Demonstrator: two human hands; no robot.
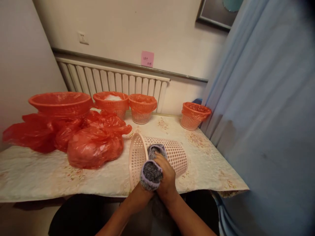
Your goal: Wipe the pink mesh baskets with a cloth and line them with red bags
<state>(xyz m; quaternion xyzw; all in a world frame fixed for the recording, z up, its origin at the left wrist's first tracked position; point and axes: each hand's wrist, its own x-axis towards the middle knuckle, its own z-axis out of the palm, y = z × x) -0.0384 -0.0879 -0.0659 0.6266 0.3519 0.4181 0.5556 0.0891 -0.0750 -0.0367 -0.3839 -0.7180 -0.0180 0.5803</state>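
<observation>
Two grey fuzzy slipper-like pieces with lilac trim are at my hands, in front of a pink perforated basket (172, 152) lying on its side, its mouth facing left. The nearer grey piece (151, 173) covers most of the fingers of my left hand (145, 193); what those fingers do is hidden. My right hand (167, 173) is closed on the farther grey piece (157, 150), its fingers curled at the opening. Both hands are close together at the table's front edge.
Red plastic bags (95, 147) lie on the flowered tablecloth (103, 182) at the left. Bag-lined baskets stand behind: a wide one (61, 101), two smaller ones (112, 103) (142, 108), and another (193, 114) by the blue curtain (261, 108).
</observation>
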